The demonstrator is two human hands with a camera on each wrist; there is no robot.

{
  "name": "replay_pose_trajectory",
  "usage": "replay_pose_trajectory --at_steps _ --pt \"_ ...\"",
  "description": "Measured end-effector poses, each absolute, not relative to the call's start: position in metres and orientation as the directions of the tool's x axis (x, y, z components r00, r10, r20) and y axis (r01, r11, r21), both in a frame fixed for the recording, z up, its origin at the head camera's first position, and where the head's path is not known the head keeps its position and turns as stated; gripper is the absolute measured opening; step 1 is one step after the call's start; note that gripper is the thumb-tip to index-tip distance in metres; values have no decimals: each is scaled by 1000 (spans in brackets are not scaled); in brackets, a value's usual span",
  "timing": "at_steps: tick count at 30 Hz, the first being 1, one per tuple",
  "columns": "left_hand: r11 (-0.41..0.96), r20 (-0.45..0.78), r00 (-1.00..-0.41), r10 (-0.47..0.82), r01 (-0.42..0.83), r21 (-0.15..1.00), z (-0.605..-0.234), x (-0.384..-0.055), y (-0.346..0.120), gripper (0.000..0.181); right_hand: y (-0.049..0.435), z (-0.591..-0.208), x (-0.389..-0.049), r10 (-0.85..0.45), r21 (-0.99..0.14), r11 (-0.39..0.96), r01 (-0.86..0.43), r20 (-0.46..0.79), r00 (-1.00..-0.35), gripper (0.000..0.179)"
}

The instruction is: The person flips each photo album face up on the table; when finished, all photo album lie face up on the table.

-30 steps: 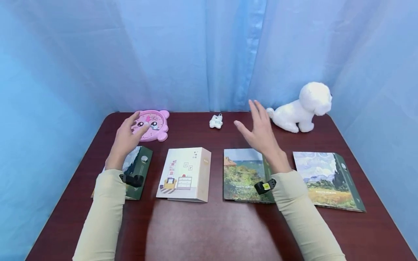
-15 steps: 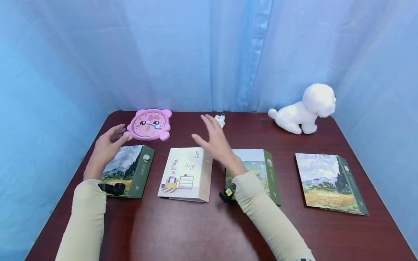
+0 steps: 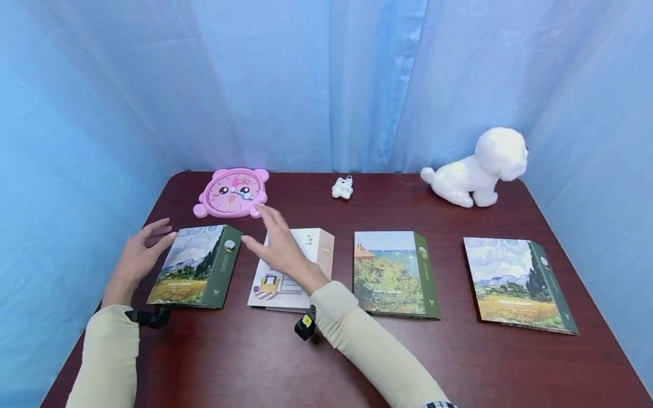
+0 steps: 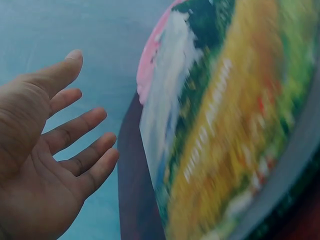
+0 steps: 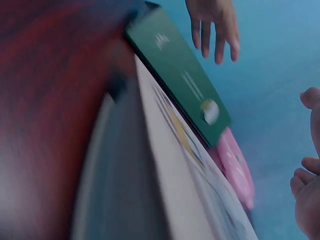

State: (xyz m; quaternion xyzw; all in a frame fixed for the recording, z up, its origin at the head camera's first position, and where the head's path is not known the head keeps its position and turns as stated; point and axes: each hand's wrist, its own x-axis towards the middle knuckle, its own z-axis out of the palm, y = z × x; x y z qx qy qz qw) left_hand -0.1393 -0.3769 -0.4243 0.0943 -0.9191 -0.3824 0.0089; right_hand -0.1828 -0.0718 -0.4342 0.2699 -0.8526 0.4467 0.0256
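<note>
My left hand (image 3: 136, 258) hovers by the left edge of the leftmost photo album (image 3: 191, 263), its fingers loosely spread and holding nothing. That album has a painted landscape cover and a green spine. In the left wrist view the left hand (image 4: 60, 145) is apart from the album cover (image 4: 215, 130). Above the cream album (image 3: 313, 255) with a drawn room on its cover, my right hand (image 3: 280, 243) reaches left, its thumb near the leftmost album's green spine. Nothing is in its grasp. The right wrist view shows the green spine (image 5: 172, 70) and part of the right hand (image 5: 310, 195).
Two more albums lie to the right, a seaside garden one (image 3: 390, 272) and a landscape one (image 3: 515, 283). Along the back are a pink clock (image 3: 229, 195), a small white bear figure (image 3: 342, 188) and a white plush dog (image 3: 471, 173). Blue curtains (image 3: 285, 85) surround the table.
Both hands have moved left and lower. The right hand has gone from above the seaside album to above the cream album, and the left from the clock to the leftmost album's side.
</note>
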Motion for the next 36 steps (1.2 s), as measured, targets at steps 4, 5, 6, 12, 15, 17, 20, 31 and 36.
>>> replay_pose_trajectory --at_steps 4,5,6,12,15,17,20,31,36 --pt "669 -113 -972 -208 -225 708 -434 -133 -386 71 -93 -440 -170 -457 -770 452 -450 233 -858 73" --pt "667 -129 -970 -206 -236 707 -436 -132 -388 72 -98 -442 -166 -463 -775 452 -442 220 -859 73" --pt "660 -148 -963 -226 -263 703 -438 -130 -389 73 -103 -444 -161 -471 -780 450 -434 206 -858 73" --pt "664 -193 -956 -223 -294 688 -441 -122 -389 78 -129 -452 -137 -506 -793 455 -405 144 -851 73" --pt "672 -196 -960 -199 -280 685 -441 -122 -386 79 -140 -456 -128 -500 -804 460 -376 116 -858 72" --pt "680 -202 -961 -190 -277 679 -442 -122 -384 79 -147 -457 -124 -488 -812 468 -348 91 -868 70" --pt "688 -230 -956 -182 -291 665 -444 -124 -381 82 -155 -459 -118 -460 -828 482 -285 38 -887 69" --pt "673 -359 -912 -197 -392 627 -448 -128 -377 90 -170 -457 -108 -322 -858 514 -23 -168 -932 79" --pt "671 -386 -903 -189 -406 621 -447 -130 -377 87 -170 -456 -109 -319 -853 521 9 -205 -925 75"
